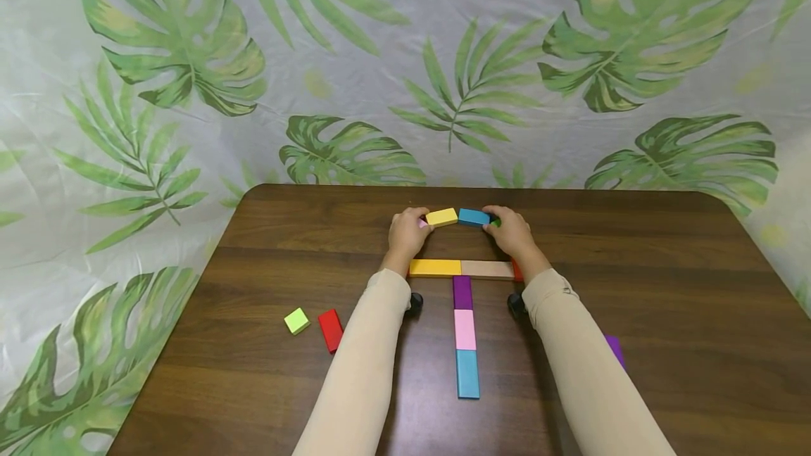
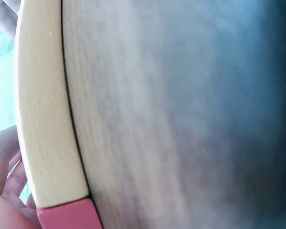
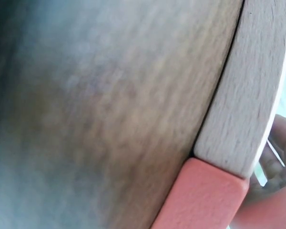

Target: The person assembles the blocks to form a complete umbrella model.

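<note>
At the far side of the table, my left hand (image 1: 405,232) pinches a small pink block (image 1: 422,223), mostly hidden by the fingers. My right hand (image 1: 512,233) has thumb and fingers around a green block (image 1: 496,222), also largely covered. Between them lie a yellow block (image 1: 441,217) and a blue block (image 1: 474,217), angled in a shallow arch. Nearer, a row holds an orange-yellow block (image 1: 435,268), a tan block (image 1: 486,269) and a red block (image 1: 517,271) partly behind the right wrist. The left wrist view shows a reddish block (image 2: 71,214) at the row's other end.
A purple block (image 1: 462,293), a pink rectangular block (image 1: 465,330) and a light blue block (image 1: 467,374) run toward me from the row. Left of the arms lie a lime block (image 1: 296,321) and a red rectangular block (image 1: 331,330). Purple (image 1: 614,352) shows beside the right sleeve.
</note>
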Tool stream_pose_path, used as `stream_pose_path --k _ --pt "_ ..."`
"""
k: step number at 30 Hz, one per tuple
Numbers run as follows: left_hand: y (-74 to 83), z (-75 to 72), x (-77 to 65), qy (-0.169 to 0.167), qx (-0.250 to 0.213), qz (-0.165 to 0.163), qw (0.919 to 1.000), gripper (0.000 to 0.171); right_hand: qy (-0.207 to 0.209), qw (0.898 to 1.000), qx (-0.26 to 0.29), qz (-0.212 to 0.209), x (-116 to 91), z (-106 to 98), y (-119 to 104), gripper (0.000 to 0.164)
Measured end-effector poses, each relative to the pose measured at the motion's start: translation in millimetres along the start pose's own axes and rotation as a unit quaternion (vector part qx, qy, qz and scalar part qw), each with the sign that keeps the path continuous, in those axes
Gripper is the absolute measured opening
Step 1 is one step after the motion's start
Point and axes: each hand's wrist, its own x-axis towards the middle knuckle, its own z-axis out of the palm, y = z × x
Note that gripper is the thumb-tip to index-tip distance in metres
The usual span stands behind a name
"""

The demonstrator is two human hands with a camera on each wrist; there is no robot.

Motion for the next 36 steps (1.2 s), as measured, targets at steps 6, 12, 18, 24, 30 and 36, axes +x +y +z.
stream_pose_path --k 6,12,18,24,30,36 --pt "-0.1 -3.1 -0.9 -0.008 -0.014 0.001 0.9999 0.04 -0.005 0.999 0.052 0.005 -1.3 -2.1 -0.8 0.046" --pt "4.9 -12.1 -1.0 -0.006 -0.062 0.013 0.998 0.042 -0.003 0.994 0.11 -0.014 -6.5 -8.3 -6.1 0.055" --pt "14.8 -32.6 -0.4 -0.012 -0.087 0.03 0.9957 0.047 0.002 0.991 0.121 -0.062 -16.3 -20.2 -20.9 0.062" --pt "19.3 -57.3 -3.1 -0.007 -0.076 0.08 0.9939 0.052 0.007 0.987 0.126 -0.097 -33.9 -41.4 -28.8 0.067" --pt "16.1 -89.0 -19.6 -0.013 -0.064 0.125 0.99 0.056 0.014 0.986 0.123 -0.115 -55.3 -65.0 -25.4 0.065" --pt "9.3 -115.2 -40.8 -0.007 -0.049 0.156 0.9864 0.063 0.025 0.984 0.113 -0.134 -82.7 -85.9 -21.4 0.061"
